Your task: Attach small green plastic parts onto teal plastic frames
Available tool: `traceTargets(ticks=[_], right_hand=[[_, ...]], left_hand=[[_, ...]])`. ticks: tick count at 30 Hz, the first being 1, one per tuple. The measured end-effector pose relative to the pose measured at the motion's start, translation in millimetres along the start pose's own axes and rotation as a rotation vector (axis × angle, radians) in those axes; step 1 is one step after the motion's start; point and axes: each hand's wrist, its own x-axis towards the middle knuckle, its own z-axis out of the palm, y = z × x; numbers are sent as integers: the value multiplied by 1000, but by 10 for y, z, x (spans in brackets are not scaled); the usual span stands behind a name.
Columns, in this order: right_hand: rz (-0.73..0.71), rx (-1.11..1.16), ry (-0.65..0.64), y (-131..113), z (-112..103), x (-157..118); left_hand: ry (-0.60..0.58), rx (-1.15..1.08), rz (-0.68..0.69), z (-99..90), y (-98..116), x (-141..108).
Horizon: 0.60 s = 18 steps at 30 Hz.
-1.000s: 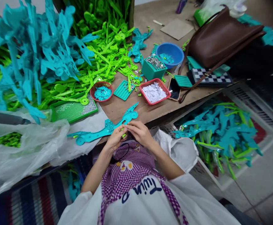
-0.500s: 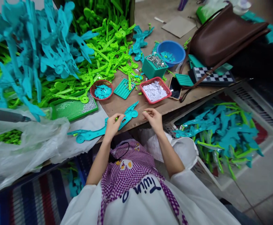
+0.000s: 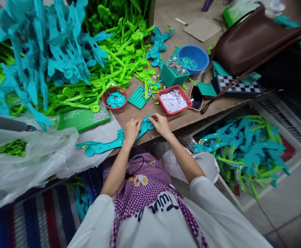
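Both hands (image 3: 131, 131) have neared, touching turquoise part (image 3: 106, 146) on brown tabletop (image 3: 126, 115).

The long turquoise part (image 3: 105, 147) looks like smooth plastic with a soft sheen. The worktop (image 3: 135, 119) has a matt, brown, paper-like surface. Shiny metal bits fill the green box (image 3: 171, 76). The bag (image 3: 239, 48) looks like smooth, faintly glossy leather; the checked apron (image 3: 150, 172) is matt cloth, the sheeting (image 3: 36, 162) crinkled, translucent plastic.
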Motion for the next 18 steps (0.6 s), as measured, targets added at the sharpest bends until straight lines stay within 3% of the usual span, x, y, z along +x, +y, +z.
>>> traceTargets(ticks=[3,9,18], right_hand=[[-72,-180,-4,-28,35,34],[-135,-507,-133,-226,7,100],[-18,-584,-80,-451,-49,-31]], left_hand=[[-27,55,24,-20,-6,32],[2,194,118,20,-94,158],[38,275,155,25,-35,180]])
